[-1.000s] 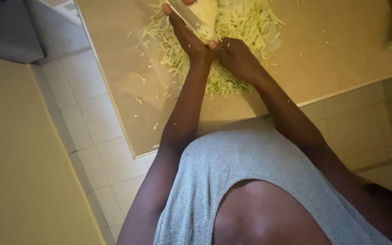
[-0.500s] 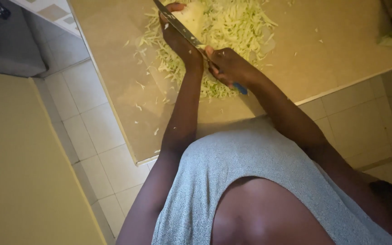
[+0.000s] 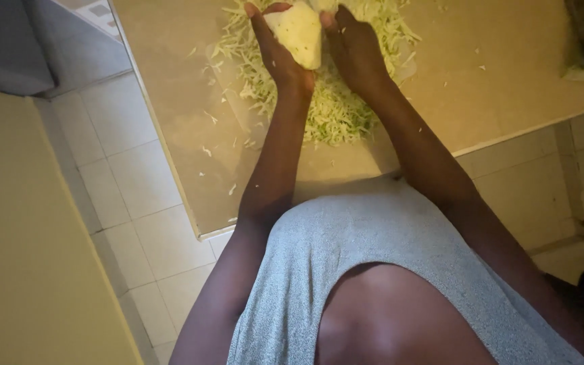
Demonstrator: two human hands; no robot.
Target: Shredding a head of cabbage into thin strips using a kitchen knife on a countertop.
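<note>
Above the shredded cabbage pile [image 3: 332, 111] on the tan counter [image 3: 170, 101]: one pale cabbage wedge [image 3: 299, 34], pointed end toward the person, between both hands. Left hand [image 3: 275, 51] cups it, fingers curled on; right hand [image 3: 353, 44] alongside (finger state unclear).

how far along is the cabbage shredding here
Much looks done: a broad pile of shredded cabbage covers the counter, with stray shreds around it. In hand: the left hand holds a pale cabbage wedge above the pile, with the right hand close beside it. Left: that wedge is uncut. No knife shows in this view.
</note>
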